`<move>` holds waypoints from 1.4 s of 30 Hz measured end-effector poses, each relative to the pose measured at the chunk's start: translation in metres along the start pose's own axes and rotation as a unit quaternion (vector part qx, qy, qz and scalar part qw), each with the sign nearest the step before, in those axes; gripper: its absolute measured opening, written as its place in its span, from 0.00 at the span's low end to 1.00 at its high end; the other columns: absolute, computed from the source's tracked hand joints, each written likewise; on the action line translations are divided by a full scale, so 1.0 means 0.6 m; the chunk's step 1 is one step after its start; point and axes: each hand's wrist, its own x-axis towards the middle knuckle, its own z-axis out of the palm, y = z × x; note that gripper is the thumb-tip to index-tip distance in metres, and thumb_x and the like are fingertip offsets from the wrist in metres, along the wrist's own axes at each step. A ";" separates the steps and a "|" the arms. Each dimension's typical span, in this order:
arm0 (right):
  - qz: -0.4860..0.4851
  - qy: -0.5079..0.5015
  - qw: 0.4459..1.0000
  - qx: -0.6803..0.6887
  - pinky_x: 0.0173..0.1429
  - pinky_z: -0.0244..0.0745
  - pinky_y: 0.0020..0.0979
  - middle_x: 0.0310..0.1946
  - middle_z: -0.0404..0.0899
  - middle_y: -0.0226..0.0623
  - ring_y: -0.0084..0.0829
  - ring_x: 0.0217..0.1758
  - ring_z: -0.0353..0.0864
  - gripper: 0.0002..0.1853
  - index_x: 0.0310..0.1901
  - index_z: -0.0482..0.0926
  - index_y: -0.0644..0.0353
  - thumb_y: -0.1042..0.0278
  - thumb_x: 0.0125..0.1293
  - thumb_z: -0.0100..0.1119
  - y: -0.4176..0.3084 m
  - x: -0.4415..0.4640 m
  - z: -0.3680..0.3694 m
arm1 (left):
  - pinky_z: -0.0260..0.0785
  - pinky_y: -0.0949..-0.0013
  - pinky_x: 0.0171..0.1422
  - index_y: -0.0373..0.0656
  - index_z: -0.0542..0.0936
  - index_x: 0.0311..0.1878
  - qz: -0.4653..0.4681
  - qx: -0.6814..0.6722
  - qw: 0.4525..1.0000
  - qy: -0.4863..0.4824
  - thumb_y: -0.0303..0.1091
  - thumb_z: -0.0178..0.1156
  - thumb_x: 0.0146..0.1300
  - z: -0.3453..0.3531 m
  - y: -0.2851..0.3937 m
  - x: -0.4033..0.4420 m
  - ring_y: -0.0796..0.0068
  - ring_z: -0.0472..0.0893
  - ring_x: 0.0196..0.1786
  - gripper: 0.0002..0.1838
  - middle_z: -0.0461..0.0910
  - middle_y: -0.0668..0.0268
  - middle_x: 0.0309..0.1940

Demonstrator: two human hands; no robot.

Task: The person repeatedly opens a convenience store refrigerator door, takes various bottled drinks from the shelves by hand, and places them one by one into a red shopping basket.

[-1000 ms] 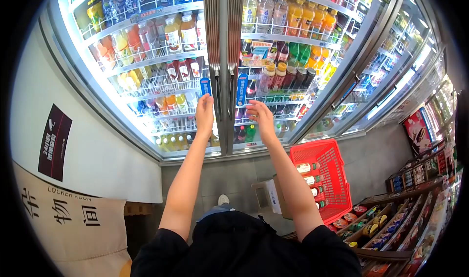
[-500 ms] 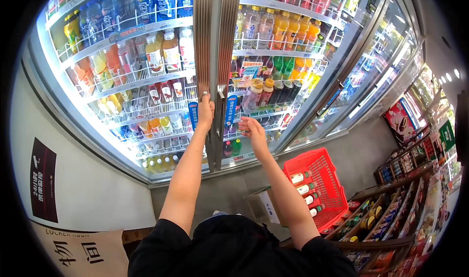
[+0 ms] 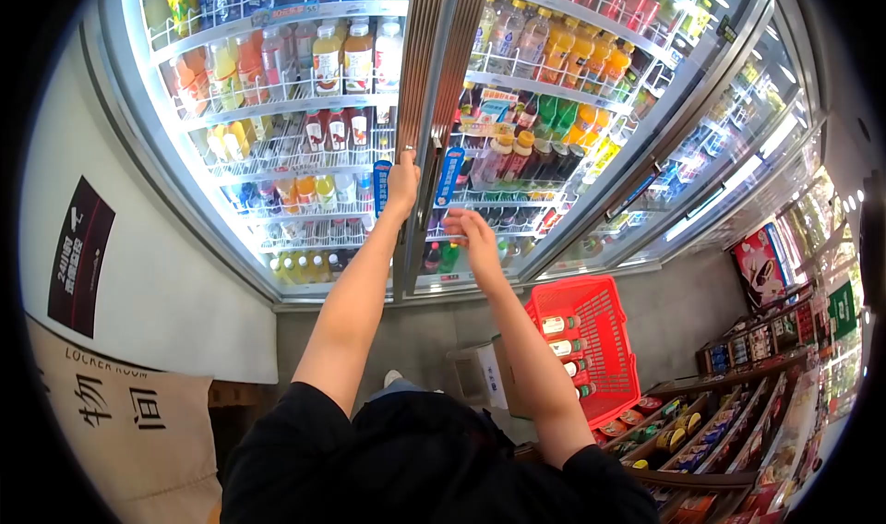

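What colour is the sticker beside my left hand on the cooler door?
The sticker is mostly blue with white writing, best seen in the head view.

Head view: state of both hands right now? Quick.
Left hand: closed, holding the left fridge door handle.
Right hand: open, fingers loosely bent, holding nothing.

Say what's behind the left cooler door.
Rows of bottles on shelves; the front ones hide whatever stands behind, and the left hand covers part of the door's edge.
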 end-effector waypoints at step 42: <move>-0.043 -0.187 0.980 0.048 0.49 0.73 0.24 0.46 0.82 0.37 0.25 0.46 0.80 0.18 0.57 0.76 0.60 0.59 0.76 0.45 -0.068 -0.140 0.203 | 0.70 0.73 0.30 0.36 0.80 0.36 0.134 0.074 0.959 0.239 0.40 0.64 0.65 -0.205 0.148 -0.464 0.79 0.79 0.25 0.14 0.82 0.65 0.26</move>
